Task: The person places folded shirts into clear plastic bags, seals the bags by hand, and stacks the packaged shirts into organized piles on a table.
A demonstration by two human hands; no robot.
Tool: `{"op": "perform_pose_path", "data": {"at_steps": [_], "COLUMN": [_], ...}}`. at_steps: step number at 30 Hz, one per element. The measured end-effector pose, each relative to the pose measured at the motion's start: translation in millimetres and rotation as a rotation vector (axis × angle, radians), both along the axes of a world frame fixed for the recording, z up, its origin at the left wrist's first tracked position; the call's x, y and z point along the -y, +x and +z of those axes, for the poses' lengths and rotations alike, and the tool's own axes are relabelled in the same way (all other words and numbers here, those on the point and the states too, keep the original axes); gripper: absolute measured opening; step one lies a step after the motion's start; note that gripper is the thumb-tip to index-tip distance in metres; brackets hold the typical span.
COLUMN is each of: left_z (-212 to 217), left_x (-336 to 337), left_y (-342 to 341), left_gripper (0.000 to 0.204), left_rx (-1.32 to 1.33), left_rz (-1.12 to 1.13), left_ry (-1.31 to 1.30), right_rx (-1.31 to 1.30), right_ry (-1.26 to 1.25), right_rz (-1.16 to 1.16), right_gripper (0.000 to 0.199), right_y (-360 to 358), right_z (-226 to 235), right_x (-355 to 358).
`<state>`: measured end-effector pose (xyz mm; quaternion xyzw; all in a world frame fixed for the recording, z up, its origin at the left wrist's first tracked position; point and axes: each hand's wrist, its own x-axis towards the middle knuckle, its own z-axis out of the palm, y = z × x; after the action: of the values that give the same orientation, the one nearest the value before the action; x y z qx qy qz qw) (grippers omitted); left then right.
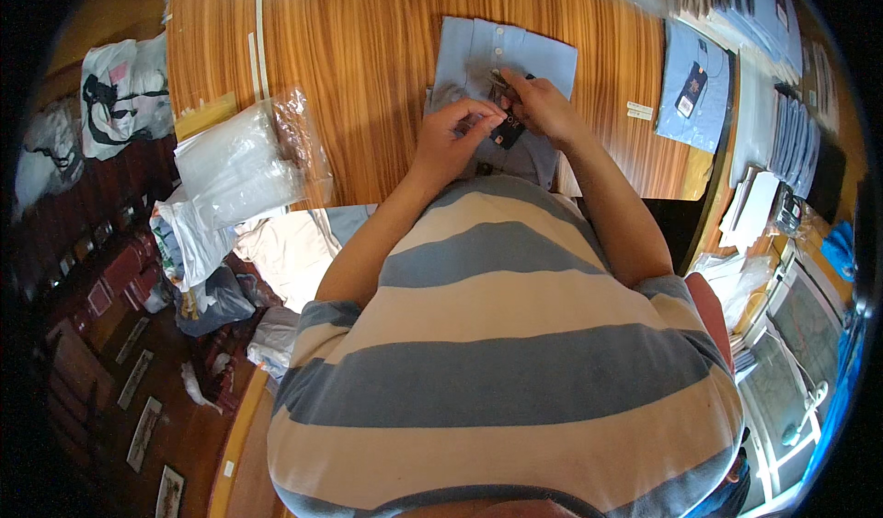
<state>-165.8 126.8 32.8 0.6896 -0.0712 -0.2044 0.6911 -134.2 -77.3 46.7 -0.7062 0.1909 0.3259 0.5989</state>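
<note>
A folded light-blue shirt [549, 53] lies on the wood-grain table in front of me, its button placket facing up. Over it, my left hand [457, 139] is closed in a pinch, with thumb and forefinger meeting at the upper edge of a black hang tag [507, 132]. What the pinch holds is too small to make out. My right hand [544, 109] is closed around a small dark tool [499, 78] with a shiny tip, mostly hidden by the fingers. Both hands nearly touch above the shirt's middle.
Clear plastic bags [235, 164] lie stacked at the table's left edge. To the right, a bagged blue shirt [692, 90] with a black tag lies near piled folded shirts [793, 141]. Small white labels [639, 110] stick to the wooden table [368, 49]. Cloth and bags [216, 302] hang low left.
</note>
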Motion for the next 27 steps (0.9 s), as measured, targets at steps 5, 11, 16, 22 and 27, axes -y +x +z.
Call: {"op": "perform_pose_path", "data": {"at_steps": [5,11,16,22,27], "left_z": [-7,-3,-5,-5,21], "left_x": [1,0,-1,-8,-64], "left_y": [-1,0,-1,-2,-34], "left_gripper": [0.011,0.011,0.012,0.012,0.016], "left_rx": [-0.044,-0.098,-0.103,0.011,-0.289], "left_rz": [0.021,0.003,0.007,-0.087,-0.127], "left_ry": [-0.028,-0.033,-0.041,0.055,0.129], "right_rx": [-0.075,-0.106,-0.203,-0.173,-0.066], "right_ry": [0.002,0.039,0.143,0.149,0.187], "right_rz": [-0.097,-0.126,-0.189,-0.216,-0.119], "right_gripper": [0.05,0.049,0.046,0.044,0.045], "right_y": [4,2,4,7,20], "right_z": [-6,-4,0,2,28], "right_x": [-2,-2,0,2,1]}}
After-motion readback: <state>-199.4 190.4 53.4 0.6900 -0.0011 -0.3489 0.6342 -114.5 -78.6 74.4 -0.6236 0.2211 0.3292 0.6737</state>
